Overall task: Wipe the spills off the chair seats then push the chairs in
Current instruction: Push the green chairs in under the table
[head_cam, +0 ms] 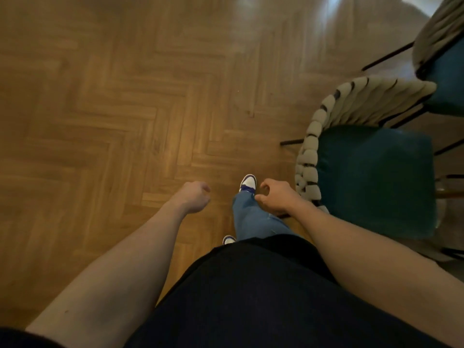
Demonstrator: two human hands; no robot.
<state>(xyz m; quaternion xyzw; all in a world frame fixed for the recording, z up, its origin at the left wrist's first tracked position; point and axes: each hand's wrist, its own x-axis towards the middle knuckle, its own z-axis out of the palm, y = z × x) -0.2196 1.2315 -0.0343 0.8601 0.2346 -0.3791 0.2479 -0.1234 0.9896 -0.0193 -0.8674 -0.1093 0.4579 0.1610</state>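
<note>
A chair with a teal seat (374, 179) and a curved back of thick beige woven cords (311, 156) stands at my right. A second chair of the same kind (444, 71) sits beyond it at the top right edge. No spill shows on either seat in this dim light. My left hand (194, 197) hangs over the floor with its fingers curled into a fist, holding nothing. My right hand (276, 195) hovers just left of the near chair's back, fingers loosely curled, nothing in it. No cloth is in view.
Herringbone wooden floor (125, 109) fills the left and middle. My legs in blue jeans and white-and-purple shoes (248, 184) step forward between my hands. Thin black chair legs (388, 56) stick out onto the floor at the right.
</note>
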